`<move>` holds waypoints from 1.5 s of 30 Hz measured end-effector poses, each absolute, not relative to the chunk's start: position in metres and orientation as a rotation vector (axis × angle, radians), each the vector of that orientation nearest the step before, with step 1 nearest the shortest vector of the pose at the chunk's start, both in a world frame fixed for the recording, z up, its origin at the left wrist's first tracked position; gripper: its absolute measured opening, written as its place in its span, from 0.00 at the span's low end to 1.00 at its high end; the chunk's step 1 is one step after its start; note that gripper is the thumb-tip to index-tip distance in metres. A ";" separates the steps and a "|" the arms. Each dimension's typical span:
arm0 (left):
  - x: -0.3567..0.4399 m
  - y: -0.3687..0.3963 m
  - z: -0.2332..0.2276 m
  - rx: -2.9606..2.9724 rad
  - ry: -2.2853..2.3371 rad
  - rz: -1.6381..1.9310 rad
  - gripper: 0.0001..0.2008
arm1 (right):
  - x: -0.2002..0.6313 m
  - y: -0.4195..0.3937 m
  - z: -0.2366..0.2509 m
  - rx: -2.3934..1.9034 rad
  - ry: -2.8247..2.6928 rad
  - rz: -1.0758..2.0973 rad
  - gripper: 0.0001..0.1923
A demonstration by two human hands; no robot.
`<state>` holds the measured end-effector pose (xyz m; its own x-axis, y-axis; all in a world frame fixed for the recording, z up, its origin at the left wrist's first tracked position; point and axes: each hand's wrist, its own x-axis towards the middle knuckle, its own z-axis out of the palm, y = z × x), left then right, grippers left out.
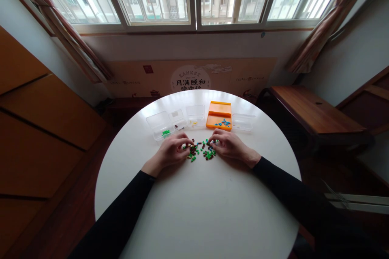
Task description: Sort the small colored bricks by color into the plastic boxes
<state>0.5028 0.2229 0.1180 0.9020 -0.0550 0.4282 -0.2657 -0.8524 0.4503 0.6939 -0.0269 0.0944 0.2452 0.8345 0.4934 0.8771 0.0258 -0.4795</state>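
Note:
Small toy bricks lie loose in two heaps on the white round table (194, 202). My left hand (170, 150) rests over the left heap (193, 152), mostly brown and green, its curled index finger and thumb apart around the bricks. Beside the right heap (209, 154), my right hand (229, 145) has its fingertips drawn together at the bricks. Whatever sits between those fingertips is too small to make out. An orange tray (219, 108) behind my right hand holds several blue bricks (224, 122). Green bricks (165, 133) lie in a clear box (156, 120) behind my left hand.
More clear containers stand along the far side: one with a dark brick (179, 117), one with yellow bricks (195, 111), and another (243, 121) right of the orange tray. Beyond the table are a printed board (130, 75), a wooden bench (304, 107) and an orange-brown cabinet (39, 137).

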 end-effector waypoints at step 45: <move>0.497 0.218 0.130 2.528 -0.254 0.562 0.06 | 0.679 -0.031 0.116 -1.532 -1.706 0.171 0.04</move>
<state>0.4968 0.2183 0.1301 0.8955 -0.0655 0.4402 -0.2873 -0.8404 0.4596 0.6786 -0.0310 0.1155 0.0741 0.8787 0.4716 0.7679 0.2514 -0.5891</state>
